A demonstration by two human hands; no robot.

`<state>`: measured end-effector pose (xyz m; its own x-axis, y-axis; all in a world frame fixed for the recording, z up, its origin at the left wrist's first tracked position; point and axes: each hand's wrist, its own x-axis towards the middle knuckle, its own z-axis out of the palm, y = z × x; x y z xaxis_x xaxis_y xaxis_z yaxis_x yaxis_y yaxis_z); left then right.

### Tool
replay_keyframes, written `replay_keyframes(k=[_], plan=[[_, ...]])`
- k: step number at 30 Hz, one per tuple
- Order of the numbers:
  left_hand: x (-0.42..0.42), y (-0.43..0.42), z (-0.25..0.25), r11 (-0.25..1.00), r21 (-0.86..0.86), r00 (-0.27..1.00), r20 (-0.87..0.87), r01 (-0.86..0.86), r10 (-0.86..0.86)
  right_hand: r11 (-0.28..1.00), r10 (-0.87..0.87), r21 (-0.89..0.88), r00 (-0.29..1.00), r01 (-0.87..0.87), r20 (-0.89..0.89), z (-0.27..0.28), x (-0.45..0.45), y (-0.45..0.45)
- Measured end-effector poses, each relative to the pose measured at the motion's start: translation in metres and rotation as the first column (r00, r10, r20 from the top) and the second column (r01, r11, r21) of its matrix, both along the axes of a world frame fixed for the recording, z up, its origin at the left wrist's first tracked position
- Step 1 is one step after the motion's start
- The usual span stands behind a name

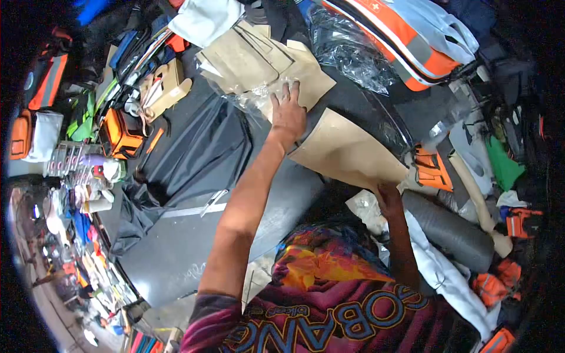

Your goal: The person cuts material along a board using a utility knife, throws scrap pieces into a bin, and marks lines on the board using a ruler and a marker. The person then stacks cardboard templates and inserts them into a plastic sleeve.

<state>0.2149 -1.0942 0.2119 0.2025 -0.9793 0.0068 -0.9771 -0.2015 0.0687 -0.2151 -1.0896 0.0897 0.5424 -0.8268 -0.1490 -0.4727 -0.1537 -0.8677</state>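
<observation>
My left hand (288, 115) lies palm down with its fingers spread on a stack of brown paper patterns (250, 56) and a crinkled clear plastic piece (254, 101). Nothing is gripped in it. My right hand (388, 200), lower and to the right, grips the near edge of a large curved brown paper sheet (347, 147); its fingers are partly hidden. The sheet bends upward, with its far corner close to the left hand. Black fabric (206, 147) is spread on the table left of my left arm.
An orange and grey bag (406, 41) and clear plastic wrap (353, 47) lie at the far side. An open cardboard box (168, 88) and an orange pouch (122, 134) are at left. A dark roll (450, 226) and an orange piece (431, 169) lie at right.
</observation>
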Motion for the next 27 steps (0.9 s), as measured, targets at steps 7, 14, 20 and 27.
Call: replay_keyframes(k=[7,14,20,27], plan=[[0.073,-0.031,-0.041,0.863,0.375,0.929,0.278,-0.338,0.243,0.978,-0.051,0.194,0.993,0.071,-0.105,-0.028,-0.028,-0.021],[0.111,0.004,-0.003,0.963,-0.034,0.963,-0.030,-0.269,0.268,0.989,0.135,-0.024,0.968,-0.144,-0.211,0.021,0.081,-0.090],[0.105,0.012,0.022,0.973,0.021,0.973,-0.006,-0.230,0.230,0.889,0.352,-0.248,0.921,-0.385,-0.169,0.001,0.116,-0.134],[0.097,0.015,0.027,0.963,0.197,0.978,-0.058,-0.184,0.199,0.872,0.099,0.430,0.944,-0.235,0.314,-0.067,0.154,-0.154]])
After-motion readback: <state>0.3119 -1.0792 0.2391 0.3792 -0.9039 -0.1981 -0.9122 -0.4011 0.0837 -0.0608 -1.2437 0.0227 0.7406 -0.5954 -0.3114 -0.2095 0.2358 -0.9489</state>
